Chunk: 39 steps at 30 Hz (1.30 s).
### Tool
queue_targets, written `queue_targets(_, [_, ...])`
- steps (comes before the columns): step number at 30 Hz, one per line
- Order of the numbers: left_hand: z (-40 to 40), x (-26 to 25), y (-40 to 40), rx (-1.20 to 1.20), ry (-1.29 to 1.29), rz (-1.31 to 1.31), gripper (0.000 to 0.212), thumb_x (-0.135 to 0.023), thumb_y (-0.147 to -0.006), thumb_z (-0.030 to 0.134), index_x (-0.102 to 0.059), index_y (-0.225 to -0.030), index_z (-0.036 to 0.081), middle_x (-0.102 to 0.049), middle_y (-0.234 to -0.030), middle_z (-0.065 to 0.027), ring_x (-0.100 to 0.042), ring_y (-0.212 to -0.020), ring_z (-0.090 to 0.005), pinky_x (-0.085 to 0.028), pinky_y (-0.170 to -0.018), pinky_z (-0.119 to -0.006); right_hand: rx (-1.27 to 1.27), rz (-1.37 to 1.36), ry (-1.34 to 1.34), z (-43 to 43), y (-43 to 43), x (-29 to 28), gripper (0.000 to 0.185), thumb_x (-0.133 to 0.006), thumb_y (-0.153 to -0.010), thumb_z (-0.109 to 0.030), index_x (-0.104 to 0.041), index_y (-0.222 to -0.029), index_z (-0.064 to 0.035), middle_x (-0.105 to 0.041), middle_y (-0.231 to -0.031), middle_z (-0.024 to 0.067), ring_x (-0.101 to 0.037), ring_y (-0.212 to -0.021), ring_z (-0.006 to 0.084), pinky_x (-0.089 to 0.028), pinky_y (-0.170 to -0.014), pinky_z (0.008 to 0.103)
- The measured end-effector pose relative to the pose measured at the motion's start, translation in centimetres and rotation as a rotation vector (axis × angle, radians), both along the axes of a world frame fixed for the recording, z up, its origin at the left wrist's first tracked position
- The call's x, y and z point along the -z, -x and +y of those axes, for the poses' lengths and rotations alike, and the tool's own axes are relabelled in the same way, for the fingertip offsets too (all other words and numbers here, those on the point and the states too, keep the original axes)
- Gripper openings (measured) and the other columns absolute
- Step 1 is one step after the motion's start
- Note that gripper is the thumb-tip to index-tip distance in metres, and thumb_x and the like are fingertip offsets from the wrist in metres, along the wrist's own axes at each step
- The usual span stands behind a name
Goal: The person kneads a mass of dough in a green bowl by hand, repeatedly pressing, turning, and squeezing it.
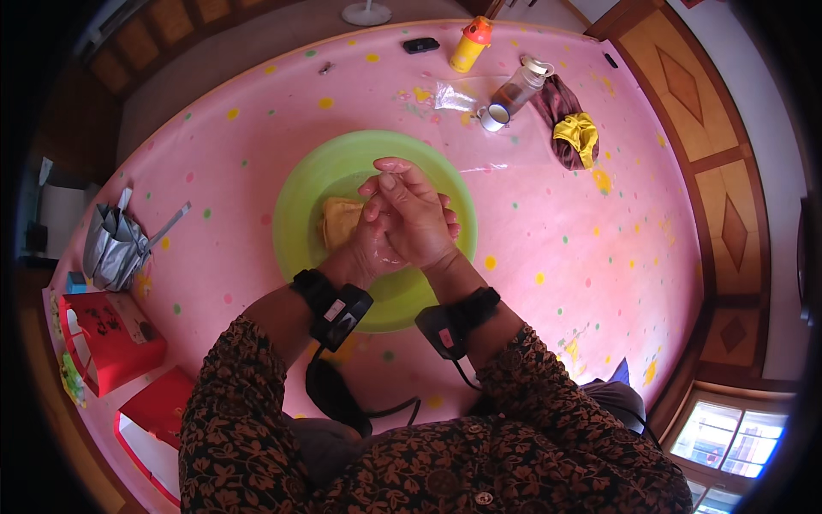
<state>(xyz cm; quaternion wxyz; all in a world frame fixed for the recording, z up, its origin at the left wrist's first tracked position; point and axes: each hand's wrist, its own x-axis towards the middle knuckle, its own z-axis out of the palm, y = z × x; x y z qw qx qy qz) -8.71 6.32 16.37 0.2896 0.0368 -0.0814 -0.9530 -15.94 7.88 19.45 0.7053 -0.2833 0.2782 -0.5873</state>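
My left hand and my right hand are pressed together, wet and shiny, above a green plastic basin. The right palm lies across the left one, with the fingers of both hands partly curled; no object shows between them. Below and to the left of them, a folded yellowish cloth lies in shallow water inside the basin, partly hidden by the left hand and wrist. Black devices are strapped around both wrists.
The basin stands on a pink dotted cover. Beyond are a yellow bottle, a clear jar, a white enamel mug and a yellow cloth. A silver bag and red paper bags stand at left.
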Motion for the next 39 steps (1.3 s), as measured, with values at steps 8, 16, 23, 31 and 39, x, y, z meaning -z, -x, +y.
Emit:
queue_targets(8, [-0.3,2.7,0.1,0.004,0.052,-0.071,0.046,-0.046,-0.09,0.047,-0.054,-0.105,0.005,-0.06,-0.092,-0.0129,-0.06,-0.088,-0.0282,-0.048,-0.084,-0.039,0.533,0.866,0.431,0.0,-0.3,1.3,0.014,-0.056,-0.089,-0.009,-0.058,-0.103,-0.0061,-0.06,-0.093,0.0103,-0.059,-0.083,0.0182,-0.048,-0.067,0.028])
queue_targets(16, [0.0,3.8,-5.5,-0.103,0.337,-0.54,0.036,-0.049,-0.09,0.038,-0.055,-0.105,0.005,-0.061,-0.094,-0.0129,-0.06,-0.087,-0.0278,-0.047,-0.084,-0.038,0.419,1.628,0.837,2.3,-1.4,1.0,0.015,-0.057,-0.082,-0.021,-0.065,-0.09,-0.0108,-0.062,-0.093,0.0116,-0.059,-0.092,0.0267,-0.045,-0.085,0.0411])
queue_targets(23, [0.8,2.6,-6.3,0.039,0.672,-0.79,0.035,-0.049,-0.089,0.034,-0.055,-0.107,0.004,-0.06,-0.098,-0.0132,-0.059,-0.09,-0.0297,-0.047,-0.084,-0.04,-0.366,1.753,0.509,0.4,-2.3,-0.9,0.04,-0.041,-0.085,-0.035,-0.068,-0.079,-0.0047,-0.065,-0.081,0.0185,-0.063,-0.083,0.0341,-0.045,-0.082,0.0457])
queue_targets(31, [1.4,0.9,-4.3,0.222,1.192,-1.047,0.035,-0.05,-0.088,0.03,-0.055,-0.109,0.003,-0.06,-0.102,-0.0135,-0.059,-0.093,-0.0319,-0.046,-0.084,-0.042,-0.688,1.681,0.207,-0.5,-2.6,1.7,0.049,-0.036,-0.087,-0.041,-0.066,-0.095,-0.0036,-0.063,-0.103,0.0207,-0.059,-0.1,0.0346,-0.042,-0.09,0.0421])
queue_targets(39, [0.7,7.9,-6.6,-0.076,2.303,-1.41,0.025,-0.053,-0.079,0.012,-0.058,-0.103,0.007,-0.059,-0.104,-0.0104,-0.058,-0.094,-0.0294,-0.045,-0.081,-0.041,-0.264,1.079,-0.112,-0.7,1.2,14.4,0.033,-0.042,-0.091,-0.032,-0.062,-0.089,-0.0058,-0.06,-0.079,0.0074,-0.058,-0.066,0.0204,-0.044,-0.058,0.032])
